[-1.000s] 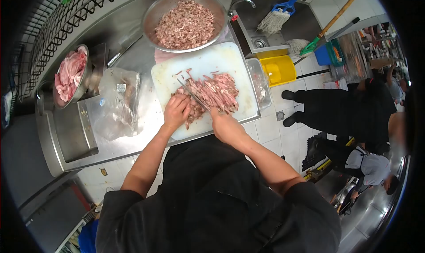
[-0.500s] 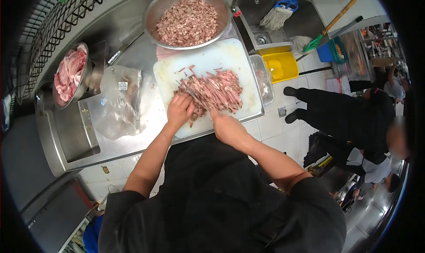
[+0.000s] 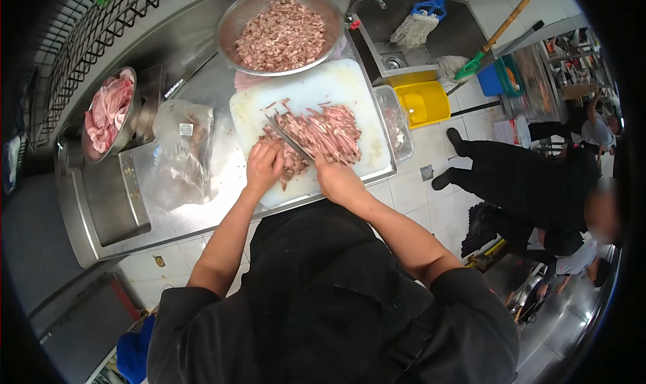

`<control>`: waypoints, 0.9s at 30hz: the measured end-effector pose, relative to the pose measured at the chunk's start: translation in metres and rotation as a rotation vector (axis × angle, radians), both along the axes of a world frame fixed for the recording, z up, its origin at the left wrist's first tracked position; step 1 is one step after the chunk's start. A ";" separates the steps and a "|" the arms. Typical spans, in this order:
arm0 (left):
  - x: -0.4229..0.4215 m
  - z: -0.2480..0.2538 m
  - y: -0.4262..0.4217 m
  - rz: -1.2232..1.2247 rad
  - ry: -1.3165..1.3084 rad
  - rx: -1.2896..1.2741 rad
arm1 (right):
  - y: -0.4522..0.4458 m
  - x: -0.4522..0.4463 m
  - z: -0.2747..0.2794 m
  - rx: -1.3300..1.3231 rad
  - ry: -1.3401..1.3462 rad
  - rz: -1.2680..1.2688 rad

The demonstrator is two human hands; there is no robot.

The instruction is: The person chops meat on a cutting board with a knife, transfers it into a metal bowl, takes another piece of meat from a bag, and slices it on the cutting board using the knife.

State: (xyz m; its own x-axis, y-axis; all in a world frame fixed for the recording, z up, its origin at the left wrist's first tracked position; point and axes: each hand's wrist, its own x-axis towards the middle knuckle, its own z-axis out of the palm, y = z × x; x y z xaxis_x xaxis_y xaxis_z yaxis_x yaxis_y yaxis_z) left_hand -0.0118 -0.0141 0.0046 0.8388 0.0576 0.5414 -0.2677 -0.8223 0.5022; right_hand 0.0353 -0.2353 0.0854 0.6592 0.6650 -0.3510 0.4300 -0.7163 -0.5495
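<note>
My right hand (image 3: 338,181) is closed round the handle of a knife (image 3: 289,138), whose blade lies slanted across meat on a white cutting board (image 3: 370,148). Right of the blade are thin meat strips (image 3: 333,132); to its left sit smaller cut pieces (image 3: 291,169). My left hand (image 3: 266,163) rests on the board's left part with bent fingers against the meat beside the blade; its fingertips are partly hidden. Beyond the board stands a large steel bowl (image 3: 227,40) full of chopped meat (image 3: 281,34).
On the steel counter (image 3: 222,206) lie a clear plastic bag (image 3: 180,155) and another knife (image 3: 185,80). A bowl of larger meat pieces (image 3: 109,111) stands far left. Right are a clear container (image 3: 393,122), a sink with a mop (image 3: 414,31), a yellow bucket (image 3: 422,105) and people (image 3: 518,175).
The knife blade has come up clear of the strips and shows more fully than half a second ago. My hands stay close to the meat. A person at the right has shifted their feet.
</note>
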 end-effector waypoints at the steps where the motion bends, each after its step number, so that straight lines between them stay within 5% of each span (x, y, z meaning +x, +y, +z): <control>1: -0.002 -0.001 0.001 -0.019 0.038 -0.018 | 0.003 -0.002 0.009 -0.026 -0.003 -0.006; 27: 0.000 -0.005 0.004 -0.002 0.065 -0.027 | 0.028 0.016 -0.014 -0.019 0.017 0.016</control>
State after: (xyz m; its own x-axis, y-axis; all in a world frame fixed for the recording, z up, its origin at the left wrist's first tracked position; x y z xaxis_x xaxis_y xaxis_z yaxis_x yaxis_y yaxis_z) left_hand -0.0123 -0.0105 -0.0002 0.8722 0.0697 0.4842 -0.2357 -0.8074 0.5409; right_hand 0.0514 -0.2073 0.0713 0.6419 0.6689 -0.3747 0.4324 -0.7194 -0.5435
